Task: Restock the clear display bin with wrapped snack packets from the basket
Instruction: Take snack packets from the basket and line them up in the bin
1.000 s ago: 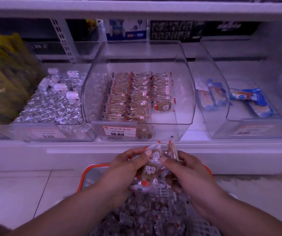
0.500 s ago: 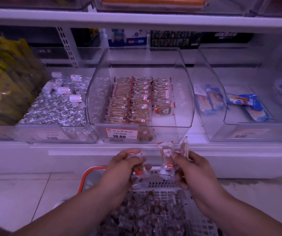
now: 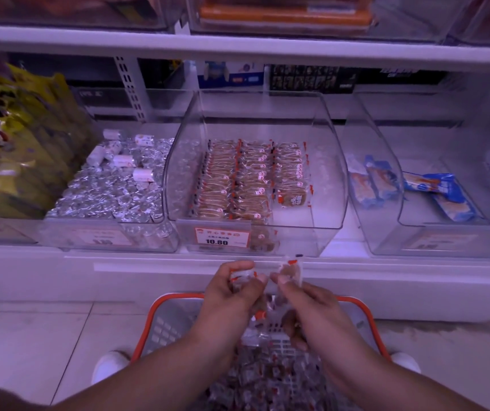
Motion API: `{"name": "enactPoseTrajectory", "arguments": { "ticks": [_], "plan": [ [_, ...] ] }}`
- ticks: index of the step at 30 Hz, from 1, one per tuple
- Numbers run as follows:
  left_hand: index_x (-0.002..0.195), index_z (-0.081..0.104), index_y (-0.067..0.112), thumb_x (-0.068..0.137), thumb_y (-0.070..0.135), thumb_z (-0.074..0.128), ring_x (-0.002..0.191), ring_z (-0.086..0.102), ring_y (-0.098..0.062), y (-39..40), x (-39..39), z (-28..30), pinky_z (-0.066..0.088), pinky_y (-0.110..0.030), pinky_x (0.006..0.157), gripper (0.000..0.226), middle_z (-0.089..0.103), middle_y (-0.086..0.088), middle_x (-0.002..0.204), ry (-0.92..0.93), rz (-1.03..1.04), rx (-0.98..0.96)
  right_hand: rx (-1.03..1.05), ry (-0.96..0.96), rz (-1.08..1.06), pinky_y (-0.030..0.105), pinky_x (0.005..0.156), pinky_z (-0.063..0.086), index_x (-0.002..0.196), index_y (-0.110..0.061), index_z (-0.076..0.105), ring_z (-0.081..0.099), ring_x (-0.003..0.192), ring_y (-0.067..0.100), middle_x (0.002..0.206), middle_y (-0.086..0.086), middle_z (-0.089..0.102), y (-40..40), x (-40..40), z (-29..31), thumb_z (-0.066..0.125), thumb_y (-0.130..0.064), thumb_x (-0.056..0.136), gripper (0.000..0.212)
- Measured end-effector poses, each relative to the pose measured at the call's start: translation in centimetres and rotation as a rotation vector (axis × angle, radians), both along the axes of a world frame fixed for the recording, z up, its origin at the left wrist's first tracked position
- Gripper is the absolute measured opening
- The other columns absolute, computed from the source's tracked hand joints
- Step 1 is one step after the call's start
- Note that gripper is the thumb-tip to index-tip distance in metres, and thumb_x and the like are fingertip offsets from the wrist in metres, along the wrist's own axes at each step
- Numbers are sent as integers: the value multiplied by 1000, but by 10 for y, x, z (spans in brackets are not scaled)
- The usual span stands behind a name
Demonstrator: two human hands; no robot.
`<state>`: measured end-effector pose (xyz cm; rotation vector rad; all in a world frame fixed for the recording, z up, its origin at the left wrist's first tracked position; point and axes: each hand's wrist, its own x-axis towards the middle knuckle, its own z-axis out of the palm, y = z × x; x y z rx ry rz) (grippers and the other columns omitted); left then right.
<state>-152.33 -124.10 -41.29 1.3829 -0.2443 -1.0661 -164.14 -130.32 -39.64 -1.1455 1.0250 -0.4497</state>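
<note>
Nearest, the orange-rimmed basket (image 3: 365, 310) sits on the floor, heaped with wrapped snack packets (image 3: 267, 378), so plenty is left to shelve. Above its far rim both hands meet: the left hand (image 3: 229, 295) pinches a packet between thumb and fingers, and the right hand (image 3: 309, 304) grips a small upright bunch of packets (image 3: 292, 271). Half a second ago the hands were apart, each with its own packet; now they have closed together, as if gathering one stack, and the view has tipped upward.

Beyond, on the shelf's front edge, the clear display bin (image 3: 326, 173) holds three neat rows of packets (image 3: 238, 179). The right row stops short, ending in one flat-lying packet (image 3: 292, 197) with bare floor toward the front right corner. I'd judge the restock well along, not finished.
</note>
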Motion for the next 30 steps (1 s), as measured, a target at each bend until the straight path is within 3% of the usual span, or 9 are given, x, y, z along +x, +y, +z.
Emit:
{"name": "enactPoseTrajectory", "arguments": {
  "ticks": [3,5,11,15,17,19,23,27,30],
  "plan": [
    [114,56,9,90,8,70,51,57,-15,0,7,-2,47,-24,44,27,59,-5,57,-58,28,9,-33,-22,35,21,38,25,101,11,61,34,40,13,60,13,45,-9,-4,3,62,-21,95,33],
    [113,57,7,88,12,72,50,57,-14,0,10,-3,47,-23,44,30,60,-6,59,-69,47,22,-42,-83,92,20,38,28,107,3,60,39,40,13,61,10,53,-8,-6,7,62,-13,94,21],
    [102,60,10,80,51,68,60,65,-23,-1,-1,0,54,-33,51,48,72,-14,78,-130,-86,-9,-129,5,279,15,36,33,88,-14,63,47,37,6,52,-3,61,-3,-3,0,56,-19,99,14],
    [105,60,8,84,31,76,67,66,-25,-1,-8,1,57,-39,56,34,67,-16,79,-134,-116,-22,-221,132,442,14,38,33,88,-23,64,45,36,2,49,-8,58,-8,-3,0,50,-28,101,20],
    [101,63,11,88,18,72,71,68,-29,-2,-6,0,58,-46,64,17,69,-16,82,-85,-71,36,-154,154,464,16,41,31,105,-22,66,46,41,2,53,-9,58,-11,-2,6,61,-26,95,12],
    [99,66,15,89,20,71,77,72,-33,-3,-1,2,59,-51,69,12,73,-15,87,-43,-60,86,59,105,394,28,48,23,122,-11,60,43,50,14,61,3,53,-21,-4,10,69,-21,76,48],
    [102,66,16,90,21,69,77,75,-30,-2,7,7,60,-42,67,14,74,-9,86,-47,-153,172,271,-258,184,33,46,36,119,7,56,44,54,25,62,13,46,-37,-13,25,45,11,68,52],
    [115,65,10,92,17,65,74,73,-30,1,4,11,56,-34,58,24,75,-16,93,145,-247,185,-325,-136,116,18,69,53,102,-16,73,71,79,14,81,-2,75,-35,-18,25,62,16,83,39],
    [117,64,14,95,22,62,76,72,-33,2,3,15,55,-35,55,24,72,-16,90,292,-242,150,-691,-147,27,19,81,54,90,-23,75,72,90,15,89,-2,73,-31,-20,19,69,12,80,37]
  ]
}}
